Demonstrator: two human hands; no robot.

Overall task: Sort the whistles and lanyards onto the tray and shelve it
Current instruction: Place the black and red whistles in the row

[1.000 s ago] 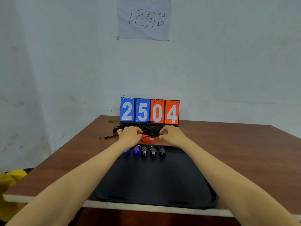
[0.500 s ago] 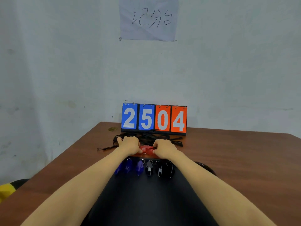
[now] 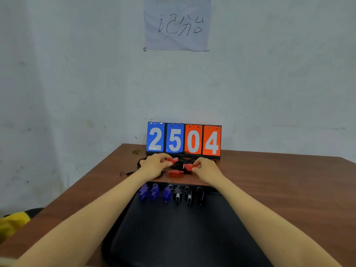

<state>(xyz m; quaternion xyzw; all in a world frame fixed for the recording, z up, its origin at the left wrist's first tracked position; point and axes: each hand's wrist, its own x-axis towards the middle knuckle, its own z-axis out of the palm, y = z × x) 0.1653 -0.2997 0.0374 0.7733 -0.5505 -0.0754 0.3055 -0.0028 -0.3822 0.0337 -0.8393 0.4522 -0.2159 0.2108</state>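
A black tray (image 3: 173,234) lies on the brown table in front of me. Along its far edge stand three blue whistles (image 3: 154,192) and three black whistles (image 3: 188,196) in a row. Beyond the tray, my left hand (image 3: 156,165) pinches a red whistle (image 3: 172,160) and my right hand (image 3: 207,167) pinches another red whistle (image 3: 187,166). A third red whistle (image 3: 175,173) lies on the table between my hands. Black lanyards (image 3: 179,164) are tangled under and behind my hands.
A flip scoreboard (image 3: 184,140) reading 2504 stands against the wall just behind the lanyards. A paper sheet (image 3: 177,24) hangs on the wall above. Something yellow (image 3: 11,224) sits beside the table's left edge, below it.
Both hands have lifted a red whistle each out of the pile and drawn slightly apart. The camera has tilted, so the tray's whistle row shows more fully.
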